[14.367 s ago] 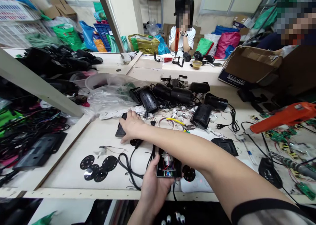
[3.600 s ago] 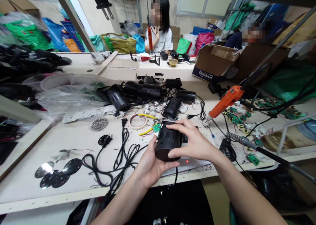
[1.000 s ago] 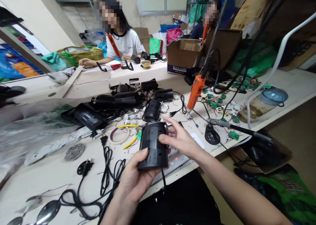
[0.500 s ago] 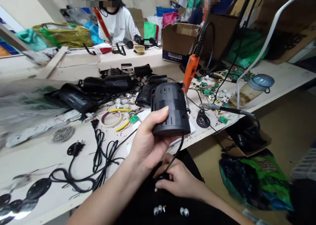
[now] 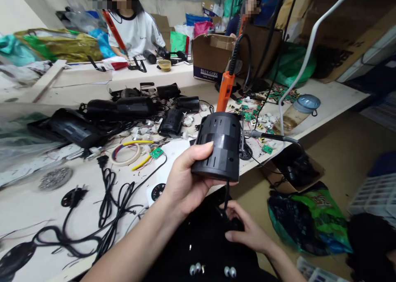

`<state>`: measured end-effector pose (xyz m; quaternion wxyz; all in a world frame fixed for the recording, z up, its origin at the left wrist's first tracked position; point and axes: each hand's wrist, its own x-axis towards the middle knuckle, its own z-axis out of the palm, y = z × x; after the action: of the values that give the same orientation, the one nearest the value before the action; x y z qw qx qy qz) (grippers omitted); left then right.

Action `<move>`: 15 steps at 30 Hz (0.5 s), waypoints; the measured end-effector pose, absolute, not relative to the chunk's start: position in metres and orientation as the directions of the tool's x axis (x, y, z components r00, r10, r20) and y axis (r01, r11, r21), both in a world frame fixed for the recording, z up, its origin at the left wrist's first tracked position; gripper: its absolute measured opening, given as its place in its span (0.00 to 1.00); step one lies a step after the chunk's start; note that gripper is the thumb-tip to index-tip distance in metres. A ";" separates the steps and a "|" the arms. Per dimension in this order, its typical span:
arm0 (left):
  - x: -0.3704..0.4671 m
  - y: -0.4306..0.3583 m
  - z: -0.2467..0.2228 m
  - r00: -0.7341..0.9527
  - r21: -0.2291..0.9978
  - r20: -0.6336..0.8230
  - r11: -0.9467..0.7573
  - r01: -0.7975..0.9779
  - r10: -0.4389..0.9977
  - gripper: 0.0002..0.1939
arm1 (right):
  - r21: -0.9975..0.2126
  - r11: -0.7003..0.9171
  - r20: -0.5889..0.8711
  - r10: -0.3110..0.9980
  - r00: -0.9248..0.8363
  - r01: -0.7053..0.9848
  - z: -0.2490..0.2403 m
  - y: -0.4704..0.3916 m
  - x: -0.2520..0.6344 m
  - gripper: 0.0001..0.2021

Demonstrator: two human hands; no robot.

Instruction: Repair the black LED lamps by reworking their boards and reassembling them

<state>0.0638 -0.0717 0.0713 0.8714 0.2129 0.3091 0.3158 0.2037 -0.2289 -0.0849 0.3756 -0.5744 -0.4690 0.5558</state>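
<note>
My left hand grips a black slotted plastic housing, a rounded cylinder with a bracket at its side, held up over the bench's front edge. The thumb lies across its near face; the other fingers are mostly hidden beneath it. A black power cord hangs from the bottom of the housing. Lower down, over my dark clothing, my right hand has its fingers curled around the cord and a dark lump on it, whose kind I cannot make out.
Several black housings lie on the bench at left. Coiled cords, a green circuit board and yellow tape are nearer. An orange-handled soldering iron hangs behind the housing. A jar stands at right. A co-worker sits opposite.
The view has swung right, so the bench things sit further left. My right hand has moved right, and the cord now hangs straighter. My left hand still holds the housing, now slightly lower in view.
</note>
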 end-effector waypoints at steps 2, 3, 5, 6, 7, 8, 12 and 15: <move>0.063 -0.070 0.069 0.604 0.602 -0.379 0.682 -0.415 0.702 0.26 | -0.976 -0.168 -0.181 0.980 -0.087 0.138 -0.093 -0.217 0.194 0.21; 0.061 -0.070 0.067 0.597 0.625 -0.362 0.662 -0.414 0.716 0.29 | -0.981 -0.159 -0.172 0.978 -0.119 0.113 -0.097 -0.211 0.191 0.19; 0.055 -0.068 0.063 0.573 0.683 -0.315 0.600 -0.416 0.756 0.36 | -0.974 -0.227 -0.224 0.962 -0.156 0.004 -0.102 -0.203 0.189 0.17; 0.051 -0.068 0.060 0.549 0.716 -0.287 0.557 -0.421 0.785 0.38 | -0.962 -0.267 -0.257 0.955 -0.150 -0.048 -0.102 -0.202 0.190 0.16; 0.046 -0.067 0.058 0.518 0.748 -0.259 0.509 -0.425 0.815 0.40 | -0.950 -0.300 -0.289 0.950 -0.122 -0.084 -0.100 -0.202 0.195 0.16; 0.042 -0.067 0.055 0.485 0.779 -0.235 0.462 -0.424 0.842 0.41 | -0.942 -0.322 -0.317 0.946 -0.071 -0.094 -0.097 -0.203 0.202 0.17; 0.030 -0.073 0.045 0.395 0.884 -0.210 0.346 -0.314 0.895 0.45 | -0.942 -0.334 -0.323 0.932 0.161 0.040 -0.074 -0.219 0.241 0.18; 0.029 -0.084 0.035 0.394 0.922 -0.241 0.336 -0.192 0.887 0.46 | -0.859 -0.389 -0.331 0.918 0.218 0.332 -0.078 -0.240 0.261 0.19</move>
<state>0.0289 -0.0840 0.0350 0.7129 0.4346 0.3996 0.3785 0.2613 -0.2399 -0.0776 0.3314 -0.7064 -0.4424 0.4421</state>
